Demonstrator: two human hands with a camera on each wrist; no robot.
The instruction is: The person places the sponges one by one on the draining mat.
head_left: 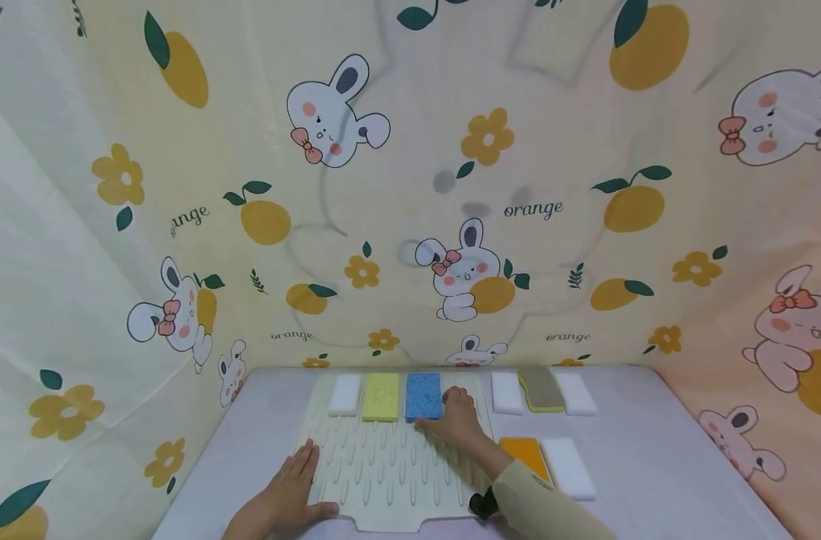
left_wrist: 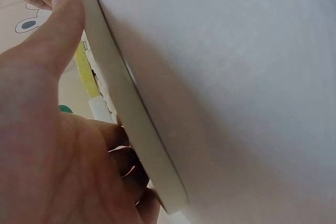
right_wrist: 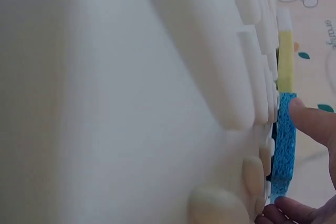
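Observation:
A cream drying mat (head_left: pixel 377 495) with rows of raised ridges lies flat on the table. On its far part sit a white sponge (head_left: pixel 344 395), a yellow sponge (head_left: pixel 380 397) and a blue sponge (head_left: pixel 424 396), side by side. My right hand (head_left: pixel 459 421) holds the blue sponge, thumb at its near edge and fingers at its right side; the right wrist view shows the thumb on one end of the blue sponge (right_wrist: pixel 285 145). At the mat's left edge rests my left hand (head_left: pixel 284 491), fingers extended and thumb along the near corner. In the left wrist view that hand (left_wrist: pixel 58 108) lies against the mat's rim (left_wrist: pixel 131 114).
Right of the mat, two white sponges (head_left: pixel 507 394) (head_left: pixel 575 394) flank a grey-and-yellow scouring sponge (head_left: pixel 542 390). Closer in lie an orange sponge (head_left: pixel 527 454) and another white sponge (head_left: pixel 569 469). A patterned curtain (head_left: pixel 410 300) hangs behind the table (head_left: pixel 660 465).

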